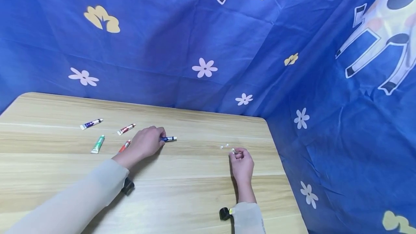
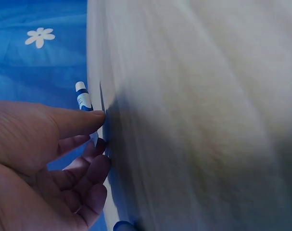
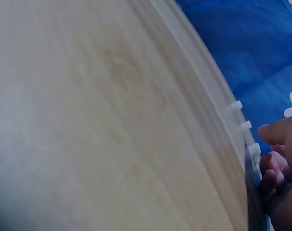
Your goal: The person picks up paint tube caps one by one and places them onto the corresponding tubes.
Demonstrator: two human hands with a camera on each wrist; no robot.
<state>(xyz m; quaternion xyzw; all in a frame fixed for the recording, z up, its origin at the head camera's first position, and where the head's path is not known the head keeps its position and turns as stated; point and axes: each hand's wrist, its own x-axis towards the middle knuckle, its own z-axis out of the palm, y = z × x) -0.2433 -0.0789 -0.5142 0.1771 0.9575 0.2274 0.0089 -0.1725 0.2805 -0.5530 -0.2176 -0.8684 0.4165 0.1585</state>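
My left hand (image 1: 147, 142) pinches a dark blue paint tube (image 1: 169, 139) between thumb and fingers, low over the table. The tube's white end (image 2: 80, 85) points away from the hand in the left wrist view. My right hand (image 1: 242, 165) has its fingers loosely bent beside small white cap-like pieces (image 1: 227, 145). In the right wrist view, the nearest white piece (image 3: 255, 148) stands just in front of the fingertips, and a gap shows between thumb and fingers. Whether a fingertip touches it is hard to see.
Left of my left hand lie a purple-blue paint tube (image 1: 91, 124), a dark red one (image 1: 126, 129), a green one (image 1: 98, 144) and an orange-red one (image 1: 124, 146), partly hidden by the forearm. A blue cloth (image 1: 156, 46) hangs behind the wooden table (image 1: 182, 198).
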